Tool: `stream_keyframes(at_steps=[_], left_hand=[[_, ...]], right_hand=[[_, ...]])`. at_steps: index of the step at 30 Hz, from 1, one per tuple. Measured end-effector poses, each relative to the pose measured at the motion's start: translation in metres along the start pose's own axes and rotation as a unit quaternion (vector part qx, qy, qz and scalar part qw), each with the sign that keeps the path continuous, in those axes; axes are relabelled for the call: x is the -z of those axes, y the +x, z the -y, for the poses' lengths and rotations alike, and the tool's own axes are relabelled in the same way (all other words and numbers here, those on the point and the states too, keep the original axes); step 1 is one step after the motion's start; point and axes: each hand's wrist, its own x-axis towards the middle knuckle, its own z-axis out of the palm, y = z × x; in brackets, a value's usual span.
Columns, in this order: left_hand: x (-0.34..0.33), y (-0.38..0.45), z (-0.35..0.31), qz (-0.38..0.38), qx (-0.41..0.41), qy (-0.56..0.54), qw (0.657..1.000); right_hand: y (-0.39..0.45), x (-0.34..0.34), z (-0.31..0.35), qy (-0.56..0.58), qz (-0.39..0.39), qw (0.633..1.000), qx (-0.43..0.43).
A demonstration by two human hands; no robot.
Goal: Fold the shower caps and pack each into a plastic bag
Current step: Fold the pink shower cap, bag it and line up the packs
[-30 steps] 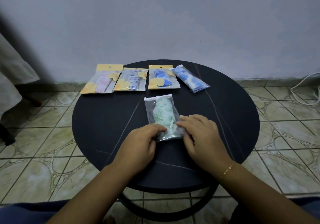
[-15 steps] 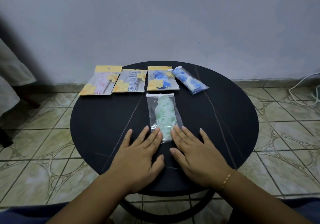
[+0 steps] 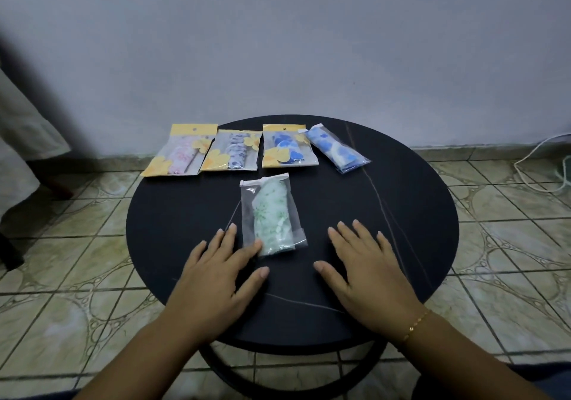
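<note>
Left hand (image 3: 217, 271) laid flat, fingers straight, index fingertip touching the green cap bag (image 3: 270, 214), right hand (image 3: 367, 267) spread flat just beside it, both on the black table (image 3: 173, 214), four packed bags (image 3: 256, 149) ranged along the far edge.

Both hands flat, palms down, fingers spread: left hand (image 3: 216, 271), right hand (image 3: 369, 271).

Readable text: I find none in the head view.
Yellow header cards (image 3: 193, 128): I make out no print.
Clear bags (image 3: 268, 214): I see patterns only, no lettering or numbers.
</note>
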Motion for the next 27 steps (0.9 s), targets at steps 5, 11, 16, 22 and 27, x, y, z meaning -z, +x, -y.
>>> stream_keyframes(at_steps=[5, 11, 16, 22, 27], left_hand=[[0.001, 0.001, -0.012, -0.033, -0.009, -0.056, 0.998], [0.001, 0.014, -0.029, -0.056, 0.013, -0.244, 0.968], [0.000, 0.030, -0.045, 0.001, 0.008, -0.345, 0.938], [-0.004, 0.049, -0.063, 0.005, -0.028, -0.295, 0.955], [-0.015, 0.069, -0.085, -0.029, -0.060, -0.191, 0.979]], right_hand=[[0.010, 0.001, 0.012, 0.000, 0.006, 1.000, 0.009], [0.015, 0.000, 0.028, 0.279, -0.019, 0.954, 0.106], [0.017, -0.011, 0.024, 0.253, -0.139, 0.947, 0.138], [0.022, -0.010, 0.002, 0.137, -0.278, 0.947, 0.081], [0.025, 0.005, -0.022, 0.049, -0.333, 0.940, 0.050]])
